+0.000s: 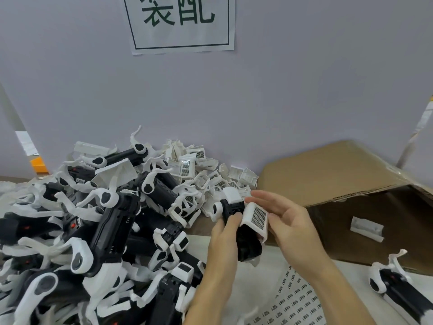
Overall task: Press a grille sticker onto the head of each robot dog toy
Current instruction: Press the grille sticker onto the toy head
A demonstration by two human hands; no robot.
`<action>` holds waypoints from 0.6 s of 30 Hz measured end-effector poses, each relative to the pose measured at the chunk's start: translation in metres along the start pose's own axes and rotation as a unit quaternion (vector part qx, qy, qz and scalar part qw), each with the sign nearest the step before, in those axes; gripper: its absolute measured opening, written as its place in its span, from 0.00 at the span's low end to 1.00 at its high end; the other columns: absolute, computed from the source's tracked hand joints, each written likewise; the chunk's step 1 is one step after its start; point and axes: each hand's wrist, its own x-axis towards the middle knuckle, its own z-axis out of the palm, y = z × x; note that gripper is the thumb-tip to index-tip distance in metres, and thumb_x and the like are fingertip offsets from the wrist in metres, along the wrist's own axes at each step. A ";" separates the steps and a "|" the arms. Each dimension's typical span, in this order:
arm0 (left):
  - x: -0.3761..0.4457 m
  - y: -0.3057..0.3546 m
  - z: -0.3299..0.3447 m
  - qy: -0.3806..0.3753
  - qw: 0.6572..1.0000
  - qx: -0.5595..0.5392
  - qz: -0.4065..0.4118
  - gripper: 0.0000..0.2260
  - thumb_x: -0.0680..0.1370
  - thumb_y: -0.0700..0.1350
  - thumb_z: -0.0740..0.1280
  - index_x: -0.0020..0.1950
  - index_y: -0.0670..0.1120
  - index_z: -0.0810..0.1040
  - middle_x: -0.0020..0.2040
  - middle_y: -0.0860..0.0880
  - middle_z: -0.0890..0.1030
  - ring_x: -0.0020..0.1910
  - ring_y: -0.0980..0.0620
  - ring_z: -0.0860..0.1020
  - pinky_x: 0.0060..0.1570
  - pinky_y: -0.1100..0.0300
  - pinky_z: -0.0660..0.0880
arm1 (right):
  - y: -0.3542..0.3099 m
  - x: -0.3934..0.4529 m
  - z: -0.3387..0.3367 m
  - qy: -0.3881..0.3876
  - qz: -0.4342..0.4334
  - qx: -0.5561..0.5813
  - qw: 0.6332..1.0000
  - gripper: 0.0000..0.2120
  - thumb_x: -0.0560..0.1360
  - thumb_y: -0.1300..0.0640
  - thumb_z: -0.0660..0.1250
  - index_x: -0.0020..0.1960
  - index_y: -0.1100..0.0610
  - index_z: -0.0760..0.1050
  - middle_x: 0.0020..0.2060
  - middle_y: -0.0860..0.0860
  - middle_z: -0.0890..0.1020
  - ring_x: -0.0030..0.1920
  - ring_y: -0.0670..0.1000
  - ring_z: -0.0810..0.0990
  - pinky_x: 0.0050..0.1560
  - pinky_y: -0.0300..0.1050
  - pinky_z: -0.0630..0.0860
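My left hand (223, 233) grips a black-and-white robot dog toy (246, 245) from the left side, just right of the big pile. A white head piece (256, 219) carrying a dark grille sticker (259, 216) sits on the toy's upper end. My right hand (284, 214) touches that head piece from the right, its fingers mostly straight and stretched over the top. The toy's lower body points down toward me.
A large heap of robot dog toys (93, 226) fills the left. Loose white head pieces (201, 170) with grilles lie at the back against the wall. An open cardboard box (351, 207) stands to the right. A barcode sticker sheet (297, 301) and another toy (396, 289) lie in front.
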 end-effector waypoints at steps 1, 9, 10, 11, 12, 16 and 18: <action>0.000 0.000 0.001 0.000 1.000 0.000 0.002 0.08 0.81 0.49 0.65 0.55 0.49 0.81 0.39 0.50 0.86 0.38 0.53 0.84 0.32 0.62 0.77 | 0.000 0.000 0.005 0.028 -0.022 -0.062 0.997 0.26 0.79 0.77 0.54 0.57 0.52 0.82 0.52 0.47 0.87 0.56 0.47 0.84 0.55 0.39 0.80; -0.001 0.000 0.001 0.031 0.999 -0.006 -0.005 0.06 0.80 0.52 0.66 0.53 0.54 0.81 0.48 0.49 0.86 0.52 0.47 0.83 0.56 0.46 0.79 | 0.002 -0.003 0.022 0.132 -0.078 -0.294 0.943 0.09 0.81 0.56 0.65 0.47 0.49 0.84 0.37 0.41 0.85 0.41 0.37 0.82 0.41 0.26 0.73; -0.001 -0.001 0.001 0.031 1.000 -0.001 -0.001 0.07 0.79 0.53 0.66 0.53 0.54 0.81 0.48 0.49 0.86 0.52 0.47 0.83 0.56 0.47 0.79 | -0.001 -0.003 0.023 0.116 -0.072 -0.292 0.947 0.09 0.80 0.53 0.66 0.44 0.46 0.82 0.36 0.39 0.85 0.40 0.37 0.82 0.40 0.26 0.74; 0.000 -0.002 0.001 0.030 1.000 0.006 0.001 0.08 0.79 0.54 0.65 0.53 0.53 0.80 0.48 0.50 0.85 0.52 0.48 0.83 0.54 0.48 0.80 | -0.004 -0.003 0.023 0.104 -0.062 -0.285 0.951 0.07 0.79 0.50 0.68 0.42 0.42 0.80 0.37 0.35 0.84 0.40 0.36 0.83 0.41 0.26 0.74; 0.001 -0.002 0.002 0.030 1.000 0.008 0.002 0.08 0.80 0.54 0.65 0.53 0.53 0.80 0.48 0.51 0.85 0.52 0.49 0.84 0.51 0.50 0.80 | -0.005 -0.003 0.022 0.100 -0.053 -0.276 0.955 0.06 0.77 0.50 0.71 0.43 0.40 0.79 0.38 0.32 0.84 0.41 0.36 0.83 0.42 0.26 0.75; 0.001 0.000 0.005 0.003 1.000 -0.007 0.004 0.15 0.80 0.59 0.62 0.60 0.51 0.78 0.50 0.48 0.86 0.51 0.48 0.85 0.50 0.51 0.81 | -0.008 -0.002 0.016 0.079 -0.009 -0.234 0.969 0.14 0.73 0.55 0.76 0.58 0.49 0.82 0.44 0.38 0.86 0.47 0.37 0.85 0.49 0.33 0.80; 0.001 0.002 0.008 -0.011 1.000 -0.023 0.003 0.26 0.76 0.63 0.61 0.66 0.48 0.77 0.58 0.43 0.84 0.58 0.42 0.82 0.57 0.44 0.79 | -0.011 -0.003 0.016 0.056 -0.004 -0.221 0.974 0.18 0.73 0.58 0.77 0.62 0.52 0.82 0.46 0.41 0.87 0.48 0.39 0.85 0.52 0.38 0.82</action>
